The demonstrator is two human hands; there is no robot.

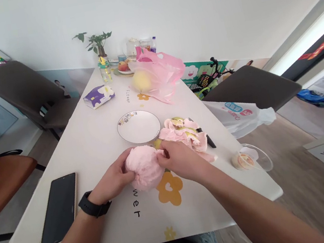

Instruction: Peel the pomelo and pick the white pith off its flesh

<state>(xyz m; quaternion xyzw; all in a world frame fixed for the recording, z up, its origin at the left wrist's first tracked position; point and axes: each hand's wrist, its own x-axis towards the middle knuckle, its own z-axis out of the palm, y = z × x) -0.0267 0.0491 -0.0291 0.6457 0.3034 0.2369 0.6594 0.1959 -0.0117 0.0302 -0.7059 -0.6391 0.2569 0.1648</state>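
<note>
A round peeled pomelo (145, 169), pale pink with its pith on, rests on the white table (96, 136) just in front of me. My left hand (114, 180), with a black watch on the wrist, cups its left side. My right hand (178, 159) grips its right side, fingers curled and pinched at the pith. A heap of pink and green peel pieces (186, 132) lies just behind my right hand. An empty white plate (138, 127) stands behind the fruit.
A dark phone (59, 209) lies at the near left edge. A black knife handle (209, 139) sticks out by the peel. A pink bag with a yellow fruit (154, 76), a tissue pack (98, 96), a plant and kettle stand further back. Chairs flank the table.
</note>
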